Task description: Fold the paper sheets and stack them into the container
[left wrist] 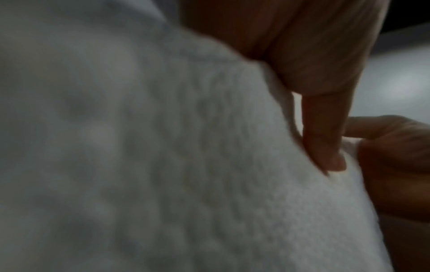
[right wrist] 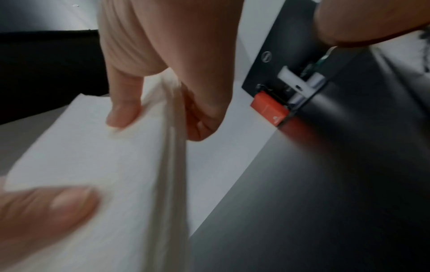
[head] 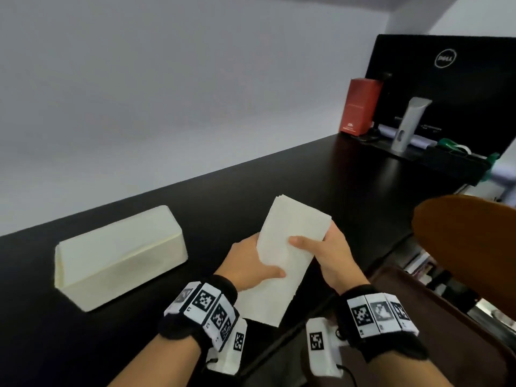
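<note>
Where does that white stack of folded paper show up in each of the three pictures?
Head: folded paper at lower centre, held above the black desk.
Left wrist: fills the left and middle, blurred.
Right wrist: lower left, layered edge showing.
Shared landmark: the right thumb on the paper's top.

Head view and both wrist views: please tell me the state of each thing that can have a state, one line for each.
paper sheets: folded stack, held above the desk by both hands
left hand: grips the stack's left edge, thumb on top
right hand: grips the stack's right edge, thumb on top
container: open top, standing on the desk, inside not visible
monitor: back side facing the camera; screen not visible
</note>
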The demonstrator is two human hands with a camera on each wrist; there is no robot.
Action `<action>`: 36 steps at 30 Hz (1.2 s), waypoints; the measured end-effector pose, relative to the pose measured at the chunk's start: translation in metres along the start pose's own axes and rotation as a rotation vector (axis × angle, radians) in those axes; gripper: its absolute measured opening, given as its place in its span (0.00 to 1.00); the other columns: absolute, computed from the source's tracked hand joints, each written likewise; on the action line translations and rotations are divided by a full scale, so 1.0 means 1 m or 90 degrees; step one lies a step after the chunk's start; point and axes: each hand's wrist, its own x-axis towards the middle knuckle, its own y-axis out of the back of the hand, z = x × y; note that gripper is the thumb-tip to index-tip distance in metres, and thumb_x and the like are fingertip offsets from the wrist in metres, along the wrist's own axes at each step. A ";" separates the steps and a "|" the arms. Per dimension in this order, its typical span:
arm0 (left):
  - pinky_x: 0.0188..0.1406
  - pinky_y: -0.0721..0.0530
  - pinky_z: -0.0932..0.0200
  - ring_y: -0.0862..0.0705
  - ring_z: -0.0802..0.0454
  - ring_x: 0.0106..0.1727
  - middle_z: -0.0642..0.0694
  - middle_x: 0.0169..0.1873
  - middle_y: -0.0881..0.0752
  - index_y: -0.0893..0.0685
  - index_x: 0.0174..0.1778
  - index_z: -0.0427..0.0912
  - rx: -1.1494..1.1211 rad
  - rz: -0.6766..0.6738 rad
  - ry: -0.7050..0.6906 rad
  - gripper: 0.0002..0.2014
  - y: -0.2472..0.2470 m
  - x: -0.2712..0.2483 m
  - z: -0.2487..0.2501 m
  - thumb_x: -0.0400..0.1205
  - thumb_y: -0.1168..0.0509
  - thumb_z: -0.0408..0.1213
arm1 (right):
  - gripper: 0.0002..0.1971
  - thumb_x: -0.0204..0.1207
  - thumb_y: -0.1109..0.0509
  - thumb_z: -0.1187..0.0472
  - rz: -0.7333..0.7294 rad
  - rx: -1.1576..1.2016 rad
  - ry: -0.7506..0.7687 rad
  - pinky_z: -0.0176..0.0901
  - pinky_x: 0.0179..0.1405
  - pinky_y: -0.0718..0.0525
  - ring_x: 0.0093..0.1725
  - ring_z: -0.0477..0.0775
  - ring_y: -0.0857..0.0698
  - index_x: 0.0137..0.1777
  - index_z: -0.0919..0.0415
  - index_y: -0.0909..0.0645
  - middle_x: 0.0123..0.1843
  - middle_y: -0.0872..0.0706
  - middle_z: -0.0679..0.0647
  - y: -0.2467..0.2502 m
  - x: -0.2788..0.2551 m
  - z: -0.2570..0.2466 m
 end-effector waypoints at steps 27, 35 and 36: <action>0.59 0.16 0.40 0.14 0.42 0.57 0.41 0.56 0.14 0.22 0.63 0.41 -0.436 0.547 0.186 0.27 0.210 -0.060 -0.179 0.69 0.23 0.28 | 0.27 0.62 0.20 0.74 -0.293 -0.113 -0.039 0.49 0.59 0.17 0.52 0.48 0.16 0.57 0.50 0.22 0.50 0.15 0.48 -0.262 0.091 0.021; 0.48 0.14 0.49 0.14 0.46 0.51 0.44 0.49 0.14 0.20 0.54 0.43 -0.450 0.544 0.156 0.20 0.207 -0.054 -0.172 0.69 0.24 0.25 | 0.22 0.62 0.20 0.75 -0.306 -0.115 -0.052 0.51 0.59 0.16 0.53 0.53 0.16 0.47 0.50 0.20 0.48 0.14 0.50 -0.267 0.092 0.025; 0.45 0.15 0.53 0.14 0.48 0.48 0.45 0.47 0.14 0.19 0.50 0.45 -0.449 0.539 0.151 0.18 0.207 -0.056 -0.173 0.69 0.24 0.25 | 0.22 0.62 0.21 0.74 -0.308 -0.121 -0.053 0.50 0.58 0.17 0.53 0.53 0.16 0.47 0.50 0.22 0.48 0.15 0.49 -0.265 0.093 0.025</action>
